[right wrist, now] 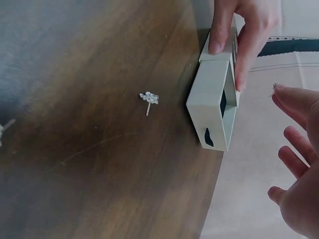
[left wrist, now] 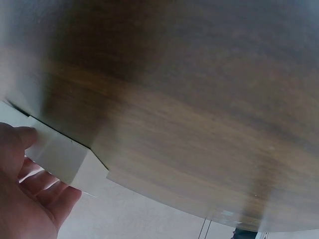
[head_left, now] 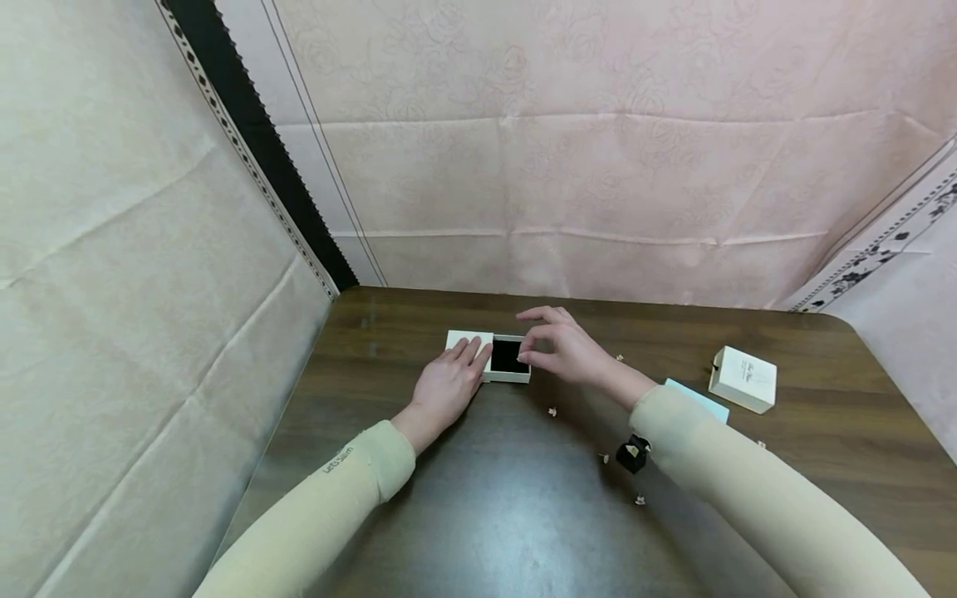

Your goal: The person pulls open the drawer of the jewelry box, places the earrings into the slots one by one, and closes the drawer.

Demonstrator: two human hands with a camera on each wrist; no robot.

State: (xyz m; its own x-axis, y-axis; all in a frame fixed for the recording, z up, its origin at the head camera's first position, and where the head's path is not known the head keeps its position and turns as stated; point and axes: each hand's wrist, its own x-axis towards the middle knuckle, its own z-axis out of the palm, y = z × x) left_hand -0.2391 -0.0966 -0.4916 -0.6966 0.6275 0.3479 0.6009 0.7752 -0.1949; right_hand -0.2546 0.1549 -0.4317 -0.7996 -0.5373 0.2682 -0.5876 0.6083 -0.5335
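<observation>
A white drawer-style jewelry box (head_left: 511, 376) lies at the table's far side, its black-lined tray slid partly out to the right. My left hand (head_left: 451, 384) holds the box's cover, fingers across the top and thumb (right wrist: 217, 46) against the near side. Over the tray, my right hand (head_left: 566, 347) pinches a small sparkling stud earring (right wrist: 274, 86) between thumb and index finger; the other fingers are spread. A flower-shaped stud earring (right wrist: 149, 97) lies on the table close to the box. In the left wrist view, the box cover (left wrist: 59, 154) shows beside my left hand.
Several more small earrings are scattered on the wooden table (head_left: 478, 498), one (head_left: 640, 500) nearer me. At right are a white box with lettering (head_left: 745, 379) and a light blue flat piece (head_left: 701, 400). A small black object (head_left: 633, 454) is beside my right sleeve. Cloth hangs behind.
</observation>
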